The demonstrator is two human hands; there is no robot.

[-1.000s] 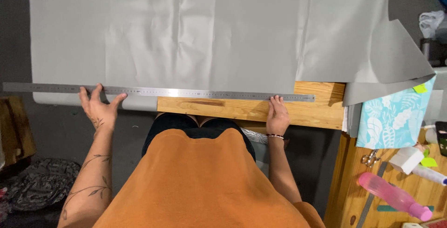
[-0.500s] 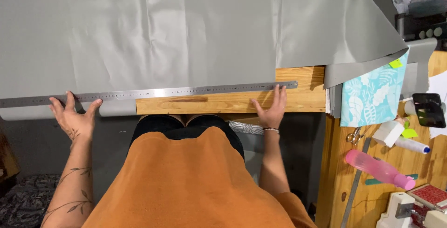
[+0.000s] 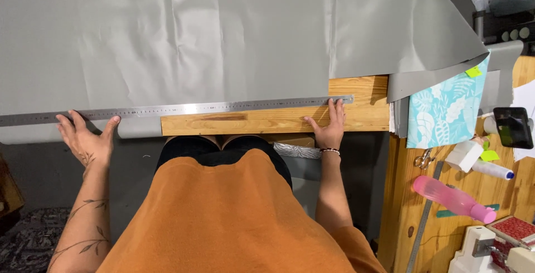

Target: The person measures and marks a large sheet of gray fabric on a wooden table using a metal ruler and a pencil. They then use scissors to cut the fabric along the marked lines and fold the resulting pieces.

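— Long steel ruler (image 3: 184, 108), flat along the near edge of the grey sheet (image 3: 223, 33), running from the left border of the view across to the wooden table edge (image 3: 245, 123). Slightly tilted, right end a touch higher.

— And at the left end?

— Left hand (image 3: 88, 139), palm down, fingers spread wide, fingertips touching the ruler's lower edge where the sheet hangs past the table. Thumb out to the right, against the sheet's near edge. Nothing pinched, just pressing flat.

— Right end?

— Right hand (image 3: 330, 128), flat on the wood, fingers (image 3: 334, 108) close together and pointing up, tips on the ruler just short of its end. Thumb angled left along the plank. Thin bracelet (image 3: 330, 151) at the wrist.

— Around that?

— Orange shirt (image 3: 223, 223) filling the lower middle. Right of the sheet, another grey piece (image 3: 446, 75) curling over, and a turquoise leaf-print cloth (image 3: 446, 111) hanging beside it.

— Further out?

— Wooden side bench (image 3: 407, 217) on the right with scissors (image 3: 424, 159), a pink spray bottle (image 3: 454, 199), a white thread spool (image 3: 493, 170), and a dark phone (image 3: 514, 127). Part of a white sewing machine (image 3: 479, 250) in the bottom corner.
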